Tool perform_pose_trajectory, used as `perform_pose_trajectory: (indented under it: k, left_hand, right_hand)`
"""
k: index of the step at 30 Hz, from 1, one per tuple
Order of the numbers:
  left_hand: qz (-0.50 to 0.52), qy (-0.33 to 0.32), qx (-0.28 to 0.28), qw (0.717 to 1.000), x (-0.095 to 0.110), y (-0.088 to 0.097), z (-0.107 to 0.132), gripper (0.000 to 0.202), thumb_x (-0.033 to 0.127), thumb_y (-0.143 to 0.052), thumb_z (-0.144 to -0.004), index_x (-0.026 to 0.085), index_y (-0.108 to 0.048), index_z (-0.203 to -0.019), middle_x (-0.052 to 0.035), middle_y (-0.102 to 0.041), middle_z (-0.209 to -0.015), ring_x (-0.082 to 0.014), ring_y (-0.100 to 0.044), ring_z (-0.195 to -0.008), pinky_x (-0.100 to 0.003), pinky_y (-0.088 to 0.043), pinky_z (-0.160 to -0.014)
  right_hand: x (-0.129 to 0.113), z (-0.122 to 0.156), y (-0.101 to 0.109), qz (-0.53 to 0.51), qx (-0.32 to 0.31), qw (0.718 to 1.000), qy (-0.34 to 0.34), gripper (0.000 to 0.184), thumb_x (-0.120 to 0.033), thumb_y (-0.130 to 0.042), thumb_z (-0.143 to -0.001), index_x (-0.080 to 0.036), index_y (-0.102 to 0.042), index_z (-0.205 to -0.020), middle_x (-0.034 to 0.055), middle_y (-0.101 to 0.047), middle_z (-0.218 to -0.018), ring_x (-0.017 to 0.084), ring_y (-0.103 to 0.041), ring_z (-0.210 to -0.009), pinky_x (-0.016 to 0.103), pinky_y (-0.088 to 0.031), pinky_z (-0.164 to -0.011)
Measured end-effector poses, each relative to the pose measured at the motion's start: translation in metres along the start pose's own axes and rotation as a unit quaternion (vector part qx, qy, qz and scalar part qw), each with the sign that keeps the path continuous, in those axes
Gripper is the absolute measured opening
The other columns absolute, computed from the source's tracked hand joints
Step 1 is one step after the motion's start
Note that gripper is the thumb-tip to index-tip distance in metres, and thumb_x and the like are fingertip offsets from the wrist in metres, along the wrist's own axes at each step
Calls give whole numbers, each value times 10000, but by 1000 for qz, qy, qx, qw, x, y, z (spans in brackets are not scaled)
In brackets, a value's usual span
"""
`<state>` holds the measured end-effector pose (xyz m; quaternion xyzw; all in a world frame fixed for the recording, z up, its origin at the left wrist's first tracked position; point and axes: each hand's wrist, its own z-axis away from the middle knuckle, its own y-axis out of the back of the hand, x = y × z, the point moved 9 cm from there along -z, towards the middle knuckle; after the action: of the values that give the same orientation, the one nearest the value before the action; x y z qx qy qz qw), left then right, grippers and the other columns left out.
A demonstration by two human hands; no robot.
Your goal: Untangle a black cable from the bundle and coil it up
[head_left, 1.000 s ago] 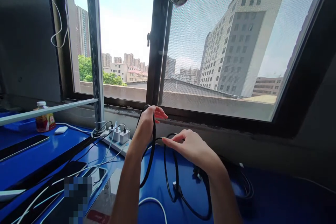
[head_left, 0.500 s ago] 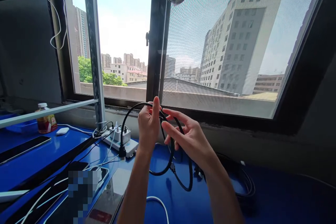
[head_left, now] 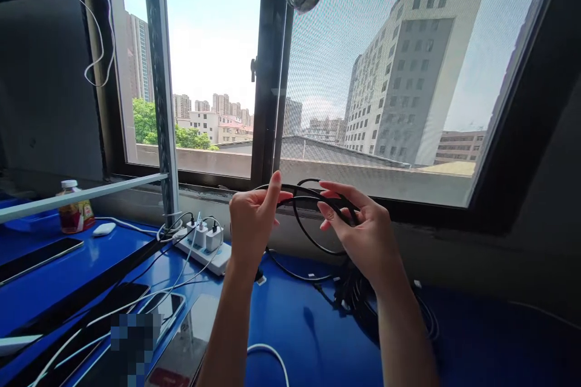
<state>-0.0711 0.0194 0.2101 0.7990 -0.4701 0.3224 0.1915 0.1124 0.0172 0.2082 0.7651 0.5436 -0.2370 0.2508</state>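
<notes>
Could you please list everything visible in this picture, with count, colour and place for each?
cable: one, black, looped, held up between both hands before the window
power strip: one, white, on the table left of the hands
chargers: about three, white, plugged into the power strip
phones: several, dark, lying on the left of the table
bottle: one, orange drink with white cap, far left
mouse: one, white, beside the bottle
table: one, blue
window: dark frame, behind the table
left hand: grip closed on the cable
right hand: grip closed on the cable
</notes>
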Motion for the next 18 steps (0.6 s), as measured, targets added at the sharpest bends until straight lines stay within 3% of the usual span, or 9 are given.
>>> perform_pose_trajectory:
  k: [5, 9, 14, 18]
  left_hand:
    - [60, -77, 112, 989, 21, 22, 12, 376, 412, -551, -788, 199, -638, -490, 29, -550, -389, -101, -527, -354, -215, -399, -386]
    - [104, -143, 199, 964, 27, 38, 24, 496, 446, -503, -819, 204, -494, -386, 34, -480, -339, -109, -543, -381, -237, -447, -449]
    - [139, -140, 131, 972, 16, 32, 11, 336, 488, -460, -815, 231, -645, -701, 27, -603, -512, -112, -542, -428, -255, -438, -443]
    - [128, -184, 28, 974, 20, 20, 3, 297, 474, -550, -771, 236, -656, -915, -44, -683, -950, -189, -628, -898, -307, -506, -717]
  right_hand:
    - [3, 2, -7, -20, 25, 999, -10, 265, -331, -610, -723, -189, -680, -935, 26, -653, -830, 72, -546, -432, 204, -447, -420]
    - [8, 4, -10, -39, 52, 997, -32, 231, -307, -596, -728, -172, -678, -897, 42, -658, -869, 67, -540, -429, 183, -426, -363]
    - [6, 7, -5, -69, 64, 994, -59, 244, -300, -641, -690, -176, -677, -897, 24, -640, -750, 77, -532, -425, 157, -390, -295]
    - [0, 8, -5, -93, 48, 993, -54, 241, -279, -673, -673, -184, -681, -894, -11, -589, -624, 76, -516, -401, 153, -394, -294]
